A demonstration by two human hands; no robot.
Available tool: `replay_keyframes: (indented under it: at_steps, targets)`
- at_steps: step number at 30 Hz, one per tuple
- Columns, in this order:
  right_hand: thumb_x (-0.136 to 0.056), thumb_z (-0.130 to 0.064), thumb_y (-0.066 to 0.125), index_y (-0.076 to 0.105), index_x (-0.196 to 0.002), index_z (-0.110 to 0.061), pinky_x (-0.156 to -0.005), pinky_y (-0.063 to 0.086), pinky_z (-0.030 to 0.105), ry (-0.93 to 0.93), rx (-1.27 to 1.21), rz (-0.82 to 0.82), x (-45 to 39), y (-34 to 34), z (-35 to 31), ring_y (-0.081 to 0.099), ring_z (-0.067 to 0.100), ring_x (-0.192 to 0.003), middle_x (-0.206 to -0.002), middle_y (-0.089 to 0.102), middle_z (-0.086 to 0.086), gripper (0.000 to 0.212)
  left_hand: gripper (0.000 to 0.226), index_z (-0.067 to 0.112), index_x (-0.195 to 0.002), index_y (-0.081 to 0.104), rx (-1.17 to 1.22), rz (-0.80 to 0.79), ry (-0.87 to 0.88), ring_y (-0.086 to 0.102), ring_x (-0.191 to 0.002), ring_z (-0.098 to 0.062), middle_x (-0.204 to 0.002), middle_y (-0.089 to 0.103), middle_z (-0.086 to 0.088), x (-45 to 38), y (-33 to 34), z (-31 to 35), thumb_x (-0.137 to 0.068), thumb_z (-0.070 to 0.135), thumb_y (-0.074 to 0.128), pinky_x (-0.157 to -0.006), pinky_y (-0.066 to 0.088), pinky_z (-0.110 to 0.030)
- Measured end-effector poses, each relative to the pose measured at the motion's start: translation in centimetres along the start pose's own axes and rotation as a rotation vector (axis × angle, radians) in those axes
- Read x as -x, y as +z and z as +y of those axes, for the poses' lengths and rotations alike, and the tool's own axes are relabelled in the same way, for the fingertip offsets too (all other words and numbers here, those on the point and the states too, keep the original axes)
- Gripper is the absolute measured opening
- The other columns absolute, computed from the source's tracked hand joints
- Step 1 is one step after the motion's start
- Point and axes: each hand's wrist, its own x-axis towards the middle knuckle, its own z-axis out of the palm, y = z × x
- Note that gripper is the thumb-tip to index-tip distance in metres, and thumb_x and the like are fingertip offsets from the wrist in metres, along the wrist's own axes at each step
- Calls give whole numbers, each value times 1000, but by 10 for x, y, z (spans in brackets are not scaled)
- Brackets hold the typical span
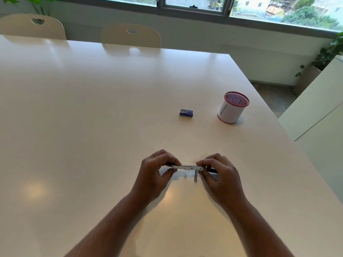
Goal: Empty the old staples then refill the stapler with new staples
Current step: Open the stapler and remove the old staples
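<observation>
A small metal stapler (pixel 187 167) is held just above the white table (pixel 92 108), lying sideways between both hands. Its silver magazine runs left to right and a short metal piece hangs down near its right end. My left hand (pixel 156 175) pinches the left end between thumb and fingers. My right hand (pixel 220 175) pinches the right end, where a black part shows. Whether staples lie in the magazine is too small to tell. A small blue staple box (pixel 186 113) lies shut on the table farther away, apart from both hands.
A red mesh cup (pixel 233 108) wrapped in white paper stands at the right, near the table's right edge. Two cream chairs (pixel 130 35) stand at the far side. A white cabinet (pixel 319 115) is beyond the right edge.
</observation>
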Motion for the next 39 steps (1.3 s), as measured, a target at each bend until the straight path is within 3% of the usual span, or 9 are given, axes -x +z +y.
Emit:
replay_keyframes:
  at_steps: [4, 11, 16, 20, 26, 31, 35, 39]
  targets:
    - [-81, -6, 84, 76, -96, -30, -81, 52, 43, -29, 87, 46, -1, -1, 0, 63, 9, -94, -98, 68, -19, 30, 29, 12, -84, 73, -90, -5, 42, 65, -79, -10, -84, 67, 5, 2, 3, 0, -74, -14, 81, -74, 49, -15]
    - [-87, -11, 81, 76, -99, -25, -82, 50, 42, -130, 121, 151, 2, -1, 0, 65, 12, -92, -99, 70, -13, 20, 21, 9, -82, 70, -136, 42, 146, 70, -83, -19, -87, 68, -1, 4, 2, 1, -81, -10, 79, -71, 57, -36]
    - [-87, -9, 80, 77, -102, -24, -81, 51, 46, -148, 176, 169, 1, 3, -1, 68, 15, -90, -99, 71, -11, 22, 25, 12, -86, 70, -204, 27, 135, 64, -76, -17, -85, 65, 2, 1, 2, -3, -80, -11, 78, -66, 54, -34]
    - [-90, -16, 73, 79, -99, -25, -79, 48, 40, -187, 219, 220, 2, 2, -2, 67, 16, -88, -97, 71, -11, 14, 21, 11, -88, 71, -220, 18, 173, 64, -75, -19, -87, 65, 1, 3, 2, 1, -83, -9, 77, -65, 53, -33]
    - [-88, -13, 78, 80, -100, -26, -79, 48, 42, -182, 250, 222, 2, 4, -1, 67, 16, -87, -96, 71, -11, 18, 21, 14, -87, 71, -265, -17, 186, 63, -72, -19, -85, 63, 1, 3, 4, 0, -85, -7, 75, -61, 53, -37]
    - [-89, -14, 75, 80, -102, -25, -80, 49, 43, -175, 250, 238, 3, 6, -1, 67, 17, -87, -97, 72, -10, 18, 20, 11, -95, 72, -246, 34, 179, 65, -79, -13, -92, 66, 2, 2, 2, 3, -86, -6, 75, -68, 55, -26]
    - [-91, -14, 74, 79, -103, -24, -80, 48, 43, -186, 224, 254, 5, 4, -5, 67, 17, -88, -98, 71, -9, 17, 18, 8, -97, 71, -215, 63, 201, 67, -86, -14, -97, 69, 1, 3, 0, 5, -87, -7, 74, -73, 56, -30]
    - [-89, -11, 79, 80, -102, -26, -81, 48, 45, -152, 275, 236, 4, 5, -4, 67, 18, -87, -97, 71, -9, 20, 26, 13, -92, 73, -240, -42, 154, 66, -77, -13, -91, 67, 4, 2, 3, 0, -80, -9, 78, -67, 56, -35]
